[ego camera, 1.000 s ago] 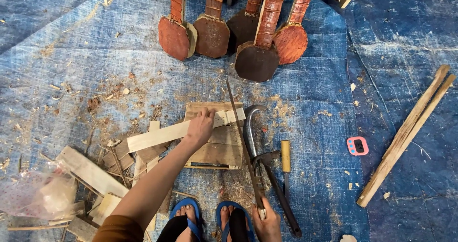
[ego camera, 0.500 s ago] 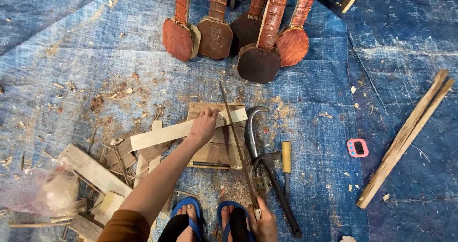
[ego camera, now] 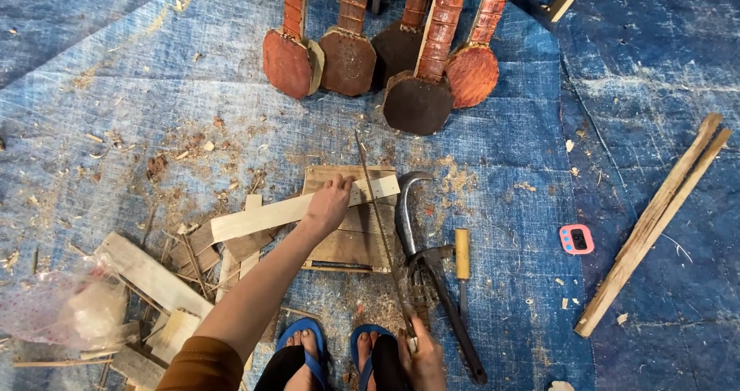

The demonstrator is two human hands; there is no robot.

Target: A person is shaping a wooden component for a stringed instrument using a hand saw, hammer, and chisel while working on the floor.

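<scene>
Left fingers: the left hand (ego camera: 330, 204) lies palm-down with fingers spread and pressed flat on a pale wooden strip (ego camera: 304, 208), pinning it rather than wrapping it.
Right fingers: the right hand (ego camera: 422, 355) is curled shut around the handle end of a thin saw blade (ego camera: 379, 229), low in the view beside the feet.
Under the left fingers: the wooden strip runs slantwise across a flat wooden block (ego camera: 351, 221), one end sticking out past the block's far corner, the longer part trailing off toward the offcuts.
Between the hands: the saw blade slants from the right fingers up to the strip, crossing it just beside the left fingertips.
How the strip should handle: judged light, stiff and dry, thin enough to split or skid under the blade; the firm place to hold looks to be flat on top, close to the blade line, over the block.
Just beyond the right fingers: a curved metal tool with a dark handle (ego camera: 432, 268) and a small yellow-handled tool (ego camera: 462, 254) lie on the blue tarpaulin (ego camera: 154, 90).
Nearer the body: two feet in blue sandals (ego camera: 308, 345).
Outward left: a heap of wood offcuts (ego camera: 146, 275) and a clear plastic bag (ego camera: 62, 306).
Farther ahead: a row of reddish-brown carved instrument bodies (ego camera: 385, 60).
Far right: long wooden battens (ego camera: 655, 221) and a small pink timer (ego camera: 576, 239).
</scene>
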